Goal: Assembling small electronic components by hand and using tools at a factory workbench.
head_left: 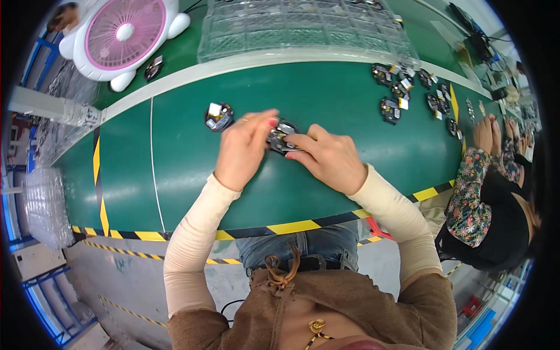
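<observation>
Over the green work surface, a small black round electronic assembly (283, 136) sits between my two hands. My right hand (331, 156) grips its right side, thumb at the near edge and fingers over the top. At its left edge, my left hand (246, 142) has its fingers drawn together and touching the part; they are slightly blurred, and whether they pinch anything small I cannot make out. Just left of that hand lies another black round assembly (219, 117) with a white square piece on top.
Several similar black assemblies (391, 109) lie at the right. Clear plastic trays (303, 35) stand beyond the white rail (245, 64). A pink and white fan (123, 32) is at the far left. A co-worker in a flowered sleeve (470, 201) works at the right.
</observation>
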`<state>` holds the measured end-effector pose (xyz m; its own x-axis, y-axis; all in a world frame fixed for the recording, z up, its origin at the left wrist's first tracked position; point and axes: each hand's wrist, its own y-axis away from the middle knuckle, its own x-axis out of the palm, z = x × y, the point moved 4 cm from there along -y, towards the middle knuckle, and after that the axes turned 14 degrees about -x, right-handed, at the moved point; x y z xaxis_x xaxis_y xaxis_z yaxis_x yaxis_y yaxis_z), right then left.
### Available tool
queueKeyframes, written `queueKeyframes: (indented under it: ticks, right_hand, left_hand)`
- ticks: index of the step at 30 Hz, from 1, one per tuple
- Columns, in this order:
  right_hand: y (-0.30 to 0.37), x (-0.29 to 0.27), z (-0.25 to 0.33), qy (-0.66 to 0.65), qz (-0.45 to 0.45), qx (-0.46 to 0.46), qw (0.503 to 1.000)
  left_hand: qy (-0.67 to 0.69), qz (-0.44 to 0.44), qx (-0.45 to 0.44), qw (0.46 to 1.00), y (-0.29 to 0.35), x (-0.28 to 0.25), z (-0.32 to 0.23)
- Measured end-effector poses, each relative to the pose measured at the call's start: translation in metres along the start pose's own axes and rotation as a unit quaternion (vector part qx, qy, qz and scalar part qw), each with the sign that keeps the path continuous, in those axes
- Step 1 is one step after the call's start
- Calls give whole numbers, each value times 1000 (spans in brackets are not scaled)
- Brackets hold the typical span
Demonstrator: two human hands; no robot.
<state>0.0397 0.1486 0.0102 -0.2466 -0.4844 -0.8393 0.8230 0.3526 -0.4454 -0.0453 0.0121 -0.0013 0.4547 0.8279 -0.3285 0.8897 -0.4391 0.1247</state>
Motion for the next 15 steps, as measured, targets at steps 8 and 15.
queueKeyframes:
  ticks: [8, 15]
  right_hand:
    - [36, -52, -80, 260, -69, 212, 940]
    - [1, -44, -38, 85, -122, 78, 986]
  left_hand:
    - [-466, -328, 133, 811, -5, -48, -1]
    - [-323, -160, 15, 933, -9, -40, -3]
